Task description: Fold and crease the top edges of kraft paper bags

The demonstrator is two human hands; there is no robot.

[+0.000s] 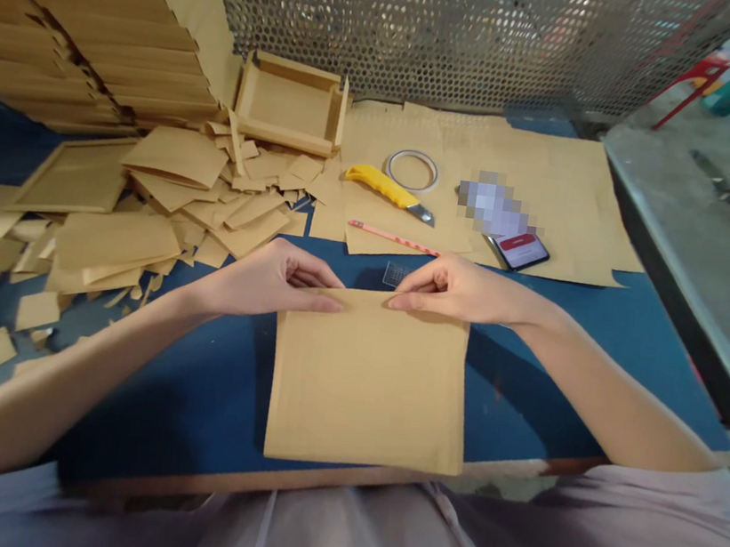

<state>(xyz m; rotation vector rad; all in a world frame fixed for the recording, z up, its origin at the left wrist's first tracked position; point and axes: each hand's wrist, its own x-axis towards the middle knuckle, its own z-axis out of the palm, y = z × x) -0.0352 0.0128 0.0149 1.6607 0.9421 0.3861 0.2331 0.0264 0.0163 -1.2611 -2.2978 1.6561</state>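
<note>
A rectangular piece of brown kraft paper point(367, 386) lies in front of me at the near edge of the blue table. My left hand point(287, 281) pinches its far edge left of the middle, thumb on top and fingers behind. Right of the middle, my right hand point(440, 288) grips the same edge in the same way. Just beyond the paper, a small clear gridded piece point(395, 274) shows on the table. A pink pencil point(393, 238) lies past it, with a yellow box cutter point(389, 191) and a roll of tape point(412, 170) farther back.
Brown paper sheets point(575, 211) cover the back of the table point(525, 384), with a phone point(520, 245) on them. Paper scraps point(120, 241) and an open cardboard tray point(290, 102) lie to the left. Behind stand tall cardboard stacks point(90, 13) and a perforated metal panel point(397, 27).
</note>
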